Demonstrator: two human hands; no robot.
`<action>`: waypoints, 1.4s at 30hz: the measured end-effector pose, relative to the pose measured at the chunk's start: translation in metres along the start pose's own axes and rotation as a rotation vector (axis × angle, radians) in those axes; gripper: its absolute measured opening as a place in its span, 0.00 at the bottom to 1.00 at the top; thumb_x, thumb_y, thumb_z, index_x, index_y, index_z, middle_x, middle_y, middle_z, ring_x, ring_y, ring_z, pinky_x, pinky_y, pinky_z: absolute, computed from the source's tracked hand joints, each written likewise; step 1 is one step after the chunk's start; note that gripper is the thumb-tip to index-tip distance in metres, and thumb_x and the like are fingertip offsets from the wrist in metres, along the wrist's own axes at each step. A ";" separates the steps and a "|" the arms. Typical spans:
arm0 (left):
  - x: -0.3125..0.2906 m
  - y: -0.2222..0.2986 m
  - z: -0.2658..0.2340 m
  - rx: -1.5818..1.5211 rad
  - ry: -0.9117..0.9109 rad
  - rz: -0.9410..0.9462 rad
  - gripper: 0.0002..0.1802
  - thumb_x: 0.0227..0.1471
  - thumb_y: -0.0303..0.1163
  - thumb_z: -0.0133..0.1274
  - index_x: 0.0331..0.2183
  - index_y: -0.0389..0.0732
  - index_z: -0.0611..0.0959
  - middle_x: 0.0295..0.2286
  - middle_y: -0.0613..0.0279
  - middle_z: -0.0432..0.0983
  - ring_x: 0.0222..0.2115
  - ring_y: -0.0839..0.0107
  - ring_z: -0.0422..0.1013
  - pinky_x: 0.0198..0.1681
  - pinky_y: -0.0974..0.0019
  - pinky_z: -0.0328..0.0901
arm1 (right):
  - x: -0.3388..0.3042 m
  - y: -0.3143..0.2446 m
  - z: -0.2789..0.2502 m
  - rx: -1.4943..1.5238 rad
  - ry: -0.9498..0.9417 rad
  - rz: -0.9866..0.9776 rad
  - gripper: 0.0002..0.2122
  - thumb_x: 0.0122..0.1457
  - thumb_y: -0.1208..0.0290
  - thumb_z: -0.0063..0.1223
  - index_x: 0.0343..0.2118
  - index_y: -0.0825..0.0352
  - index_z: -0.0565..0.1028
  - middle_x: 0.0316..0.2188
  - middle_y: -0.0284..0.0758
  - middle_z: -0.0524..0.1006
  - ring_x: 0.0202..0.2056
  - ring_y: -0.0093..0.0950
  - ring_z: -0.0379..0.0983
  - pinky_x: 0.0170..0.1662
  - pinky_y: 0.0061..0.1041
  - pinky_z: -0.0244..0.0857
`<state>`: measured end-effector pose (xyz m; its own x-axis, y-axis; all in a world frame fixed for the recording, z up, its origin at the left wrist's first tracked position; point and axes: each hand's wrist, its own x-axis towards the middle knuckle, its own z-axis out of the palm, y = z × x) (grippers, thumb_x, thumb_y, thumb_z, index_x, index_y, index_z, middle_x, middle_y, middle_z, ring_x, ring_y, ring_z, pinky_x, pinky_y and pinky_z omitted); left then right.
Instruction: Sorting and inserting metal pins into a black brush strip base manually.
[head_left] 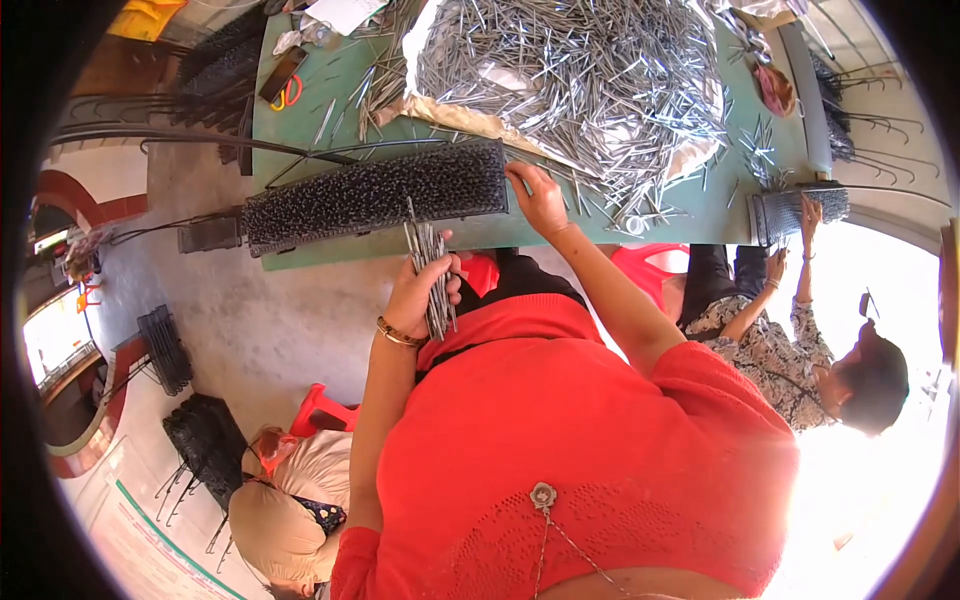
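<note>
A bundle of thin grey metal rods (432, 290) is gripped upright in my left hand (410, 300), which has its fingers wrapped round it, just below a long black block (380, 195). The block has a densely studded, bristly face and lies along the near edge of the green table. At the block's right end is my right hand (543, 200), its thumb and fingertips pinched together by the corner. Whatever those fingertips hold, if anything, is too small to make out.
A big pile of loose metal rods (580, 80) lies on pale sheeting on the green table (310, 120). Orange-handled scissors (288, 93) are at the far left. At right, a person (765, 340) works at another black block (775, 217). Another person (280, 510) is at lower left.
</note>
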<state>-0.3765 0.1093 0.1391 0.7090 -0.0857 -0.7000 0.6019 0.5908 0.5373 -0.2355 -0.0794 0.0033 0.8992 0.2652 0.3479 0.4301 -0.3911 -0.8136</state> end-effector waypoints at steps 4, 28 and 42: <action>0.003 0.006 -0.005 -0.027 0.008 0.010 0.22 0.54 0.30 0.48 0.52 0.45 0.67 0.29 0.66 0.68 0.22 0.79 0.63 0.22 0.73 0.63 | 0.004 0.000 0.004 0.015 -0.008 0.036 0.07 0.53 0.76 0.55 0.35 0.67 0.74 0.31 0.42 0.77 0.33 0.42 0.74 0.36 0.33 0.69; 0.065 0.054 -0.030 -0.015 -0.151 -0.085 0.21 0.53 0.28 0.50 0.50 0.43 0.67 0.28 0.63 0.71 0.25 0.74 0.70 0.25 0.68 0.69 | -0.008 -0.006 0.015 -0.218 0.021 0.099 0.06 0.53 0.80 0.53 0.34 0.71 0.76 0.34 0.41 0.76 0.34 0.38 0.73 0.37 0.29 0.67; 0.253 0.111 -0.045 0.100 0.266 0.276 0.06 0.48 0.21 0.50 0.30 0.40 0.71 0.18 0.62 0.70 0.16 0.71 0.69 0.17 0.66 0.69 | -0.062 -0.015 -0.028 -0.143 -0.015 0.422 0.05 0.55 0.78 0.52 0.34 0.71 0.76 0.29 0.39 0.75 0.24 0.27 0.73 0.25 0.22 0.66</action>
<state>-0.1474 0.1896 0.0006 0.7373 0.2837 -0.6131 0.4443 0.4801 0.7564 -0.2953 -0.1148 0.0075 0.9976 0.0688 -0.0084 0.0336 -0.5857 -0.8098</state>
